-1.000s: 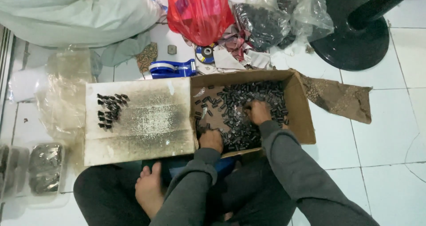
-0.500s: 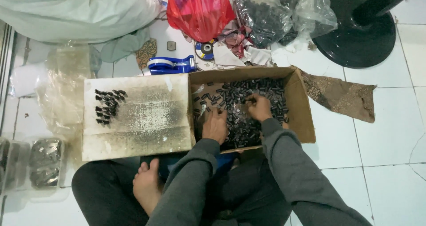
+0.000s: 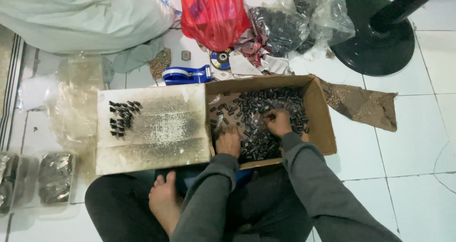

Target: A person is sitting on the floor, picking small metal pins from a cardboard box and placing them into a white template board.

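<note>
I sit on a tiled floor with a brown cardboard box (image 3: 319, 110) in front of me, filled with several small dark metal pieces (image 3: 266, 104). My left hand (image 3: 229, 141) rests palm down among the pieces at the box's near left side, fingers curled. My right hand (image 3: 278, 122) digs into the pile in the middle of the box, fingers bent around pieces. To the left lies a flat worn cardboard sheet (image 3: 156, 128) with a small cluster of dark pieces (image 3: 121, 118) standing at its far left corner.
A red plastic bag (image 3: 213, 14), clear bags of dark parts (image 3: 285, 26) and a blue tape dispenser (image 3: 185, 74) lie behind the box. A black round stand base (image 3: 375, 37) is at the far right. Clear plastic packs (image 3: 54, 178) lie at the left. My bare foot (image 3: 164, 204) is below the sheet.
My left hand moved up from the box's near edge into the pile of pieces. My right hand shifted slightly within the pile.
</note>
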